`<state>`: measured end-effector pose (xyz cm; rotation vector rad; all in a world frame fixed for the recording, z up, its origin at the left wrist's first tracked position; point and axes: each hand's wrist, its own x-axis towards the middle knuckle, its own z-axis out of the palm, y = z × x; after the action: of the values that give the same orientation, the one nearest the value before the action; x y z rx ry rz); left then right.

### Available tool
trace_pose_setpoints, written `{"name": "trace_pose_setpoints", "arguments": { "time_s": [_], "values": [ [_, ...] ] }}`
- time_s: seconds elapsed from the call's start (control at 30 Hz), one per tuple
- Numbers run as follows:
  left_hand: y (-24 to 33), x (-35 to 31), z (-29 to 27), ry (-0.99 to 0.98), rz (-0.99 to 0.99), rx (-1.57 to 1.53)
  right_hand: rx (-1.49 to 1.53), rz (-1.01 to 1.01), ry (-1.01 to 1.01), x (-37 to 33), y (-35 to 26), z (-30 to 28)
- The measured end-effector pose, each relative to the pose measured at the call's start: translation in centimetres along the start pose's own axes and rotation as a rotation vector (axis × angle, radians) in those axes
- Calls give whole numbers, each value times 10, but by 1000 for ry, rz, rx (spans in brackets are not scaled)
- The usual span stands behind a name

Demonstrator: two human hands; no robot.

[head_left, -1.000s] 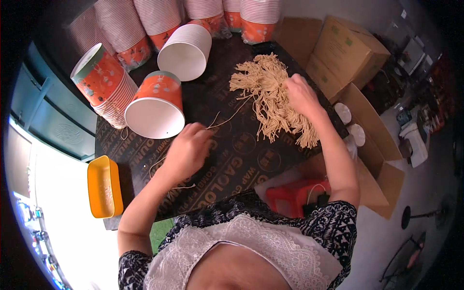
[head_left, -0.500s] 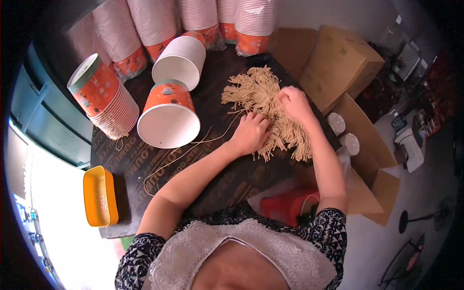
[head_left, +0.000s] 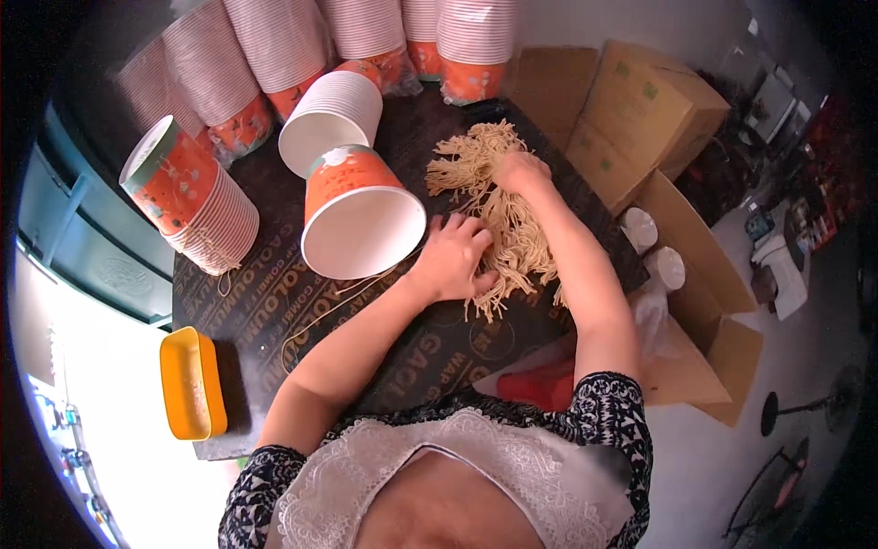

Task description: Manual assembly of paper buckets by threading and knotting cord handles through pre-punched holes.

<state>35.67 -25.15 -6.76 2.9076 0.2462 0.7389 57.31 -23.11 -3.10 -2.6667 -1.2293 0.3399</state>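
A loose bundle of tan strings (head_left: 498,215) lies on a dark board (head_left: 274,311). My left hand (head_left: 455,259) rests on its near part, fingers curled into the strands. My right hand (head_left: 521,170) presses on the far part of the bundle, fingers closed in the strands. A stack of orange and white paper cups (head_left: 361,220) lies on its side just left of my left hand, its mouth toward me. A few single strings trail from the bundle across the board.
More cup stacks lie around: one at the left (head_left: 187,197), one behind (head_left: 331,123), several along the back (head_left: 366,27). A yellow tray (head_left: 190,384) sits at the board's left edge. Cardboard boxes (head_left: 654,114) stand to the right, with a red stool (head_left: 549,384) below.
My left hand moved from the board's near left up to the string bundle. The view shifted, so the bundle and cups sit closer to the middle.
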Motion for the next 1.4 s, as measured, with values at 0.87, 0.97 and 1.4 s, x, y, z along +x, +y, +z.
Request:
{"name": "trace_pose_setpoints", "arguments": {
  "time_s": [0.87,0.97,1.4],
  "values": [
    [50,42,17,-72,41,-692,124,28,295,12,26,34],
    [73,29,-38,-588,6,-1036,142,23,305,12,34,36],
    [-4,43,26,-125,-491,-16,231,-117,387,-4,31,21]
  ]
}}
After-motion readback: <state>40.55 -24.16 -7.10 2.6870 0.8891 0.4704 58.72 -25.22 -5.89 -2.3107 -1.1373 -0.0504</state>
